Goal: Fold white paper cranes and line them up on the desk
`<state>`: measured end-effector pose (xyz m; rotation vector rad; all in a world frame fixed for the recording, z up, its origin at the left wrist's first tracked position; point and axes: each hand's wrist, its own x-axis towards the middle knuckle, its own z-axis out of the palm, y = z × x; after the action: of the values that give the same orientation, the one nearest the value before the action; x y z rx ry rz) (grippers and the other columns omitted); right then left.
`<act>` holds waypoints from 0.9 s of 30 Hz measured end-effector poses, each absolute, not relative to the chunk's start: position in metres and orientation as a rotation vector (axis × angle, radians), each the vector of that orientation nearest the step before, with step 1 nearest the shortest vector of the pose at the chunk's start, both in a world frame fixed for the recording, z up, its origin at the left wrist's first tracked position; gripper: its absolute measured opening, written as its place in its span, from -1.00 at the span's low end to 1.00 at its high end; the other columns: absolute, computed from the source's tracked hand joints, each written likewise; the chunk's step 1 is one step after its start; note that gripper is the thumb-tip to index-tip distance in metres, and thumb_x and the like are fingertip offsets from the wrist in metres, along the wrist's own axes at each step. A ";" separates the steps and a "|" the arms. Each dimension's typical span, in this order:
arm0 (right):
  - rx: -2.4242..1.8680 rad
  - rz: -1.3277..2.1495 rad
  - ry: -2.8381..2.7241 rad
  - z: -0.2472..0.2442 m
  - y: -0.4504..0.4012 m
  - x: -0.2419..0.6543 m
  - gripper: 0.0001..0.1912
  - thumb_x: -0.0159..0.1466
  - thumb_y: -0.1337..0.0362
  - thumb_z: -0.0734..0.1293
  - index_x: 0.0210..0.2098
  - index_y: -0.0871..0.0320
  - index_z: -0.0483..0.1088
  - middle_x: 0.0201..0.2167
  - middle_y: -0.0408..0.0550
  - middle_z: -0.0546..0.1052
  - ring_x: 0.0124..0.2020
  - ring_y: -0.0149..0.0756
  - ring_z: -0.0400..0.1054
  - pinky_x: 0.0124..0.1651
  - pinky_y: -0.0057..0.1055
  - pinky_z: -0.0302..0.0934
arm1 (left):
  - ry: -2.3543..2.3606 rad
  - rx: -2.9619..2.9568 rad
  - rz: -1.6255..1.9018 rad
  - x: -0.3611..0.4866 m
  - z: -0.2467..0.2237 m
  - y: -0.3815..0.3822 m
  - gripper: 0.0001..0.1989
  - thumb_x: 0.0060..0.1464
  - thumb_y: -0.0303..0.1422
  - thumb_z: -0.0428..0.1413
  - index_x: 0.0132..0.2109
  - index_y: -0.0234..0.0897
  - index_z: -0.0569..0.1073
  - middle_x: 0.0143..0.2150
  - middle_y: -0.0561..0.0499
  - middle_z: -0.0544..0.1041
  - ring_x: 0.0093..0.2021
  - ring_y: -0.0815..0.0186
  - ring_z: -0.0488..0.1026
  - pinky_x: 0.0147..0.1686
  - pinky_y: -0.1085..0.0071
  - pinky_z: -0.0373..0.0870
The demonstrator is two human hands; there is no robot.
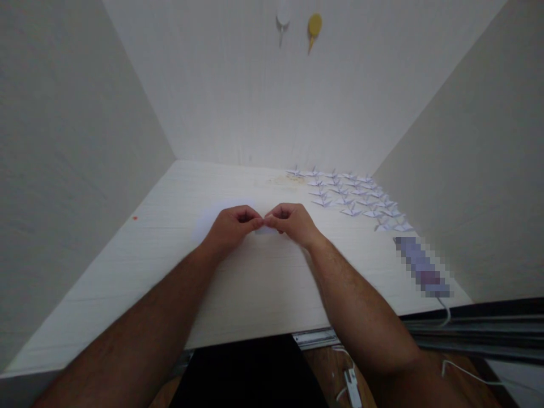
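Observation:
My left hand [233, 228] and my right hand [294, 222] meet just above the middle of the white table [255, 283]. Thumb and forefinger of each are pinched together, the fingertips almost touching. Between and below them shows a small piece of white paper [266, 231], mostly covered by the fingers. How it is folded I cannot make out. Beyond my right hand, several folded white paper cranes [351, 211] stand in rows towards the back right corner.
A pixelated flat oblong thing [420, 266] lies at the right, with a white cable [445, 314] running off the table edge. Walls enclose the back and sides. A white hook [283, 17] and a yellow hook [314, 25] are on the back wall. Below sits a power strip [352, 388].

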<state>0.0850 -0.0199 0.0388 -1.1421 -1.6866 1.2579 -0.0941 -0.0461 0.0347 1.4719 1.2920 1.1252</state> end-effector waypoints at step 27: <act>-0.805 1.385 -1.465 0.028 -0.014 0.082 -0.78 0.07 0.19 0.42 -0.34 0.16 0.40 -0.64 -0.24 0.45 -0.64 -0.48 0.32 -0.57 -0.52 0.21 | 0.988 1.240 1.211 -0.093 0.023 -0.043 -0.83 -0.14 -0.34 0.28 -0.44 -0.30 0.45 -0.55 0.10 0.43 -0.59 0.47 0.25 -0.58 0.50 0.13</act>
<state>0.0819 -0.0144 0.0277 -0.8049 -1.4651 1.3851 -0.0926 -0.0433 0.0227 1.2402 0.9879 1.2109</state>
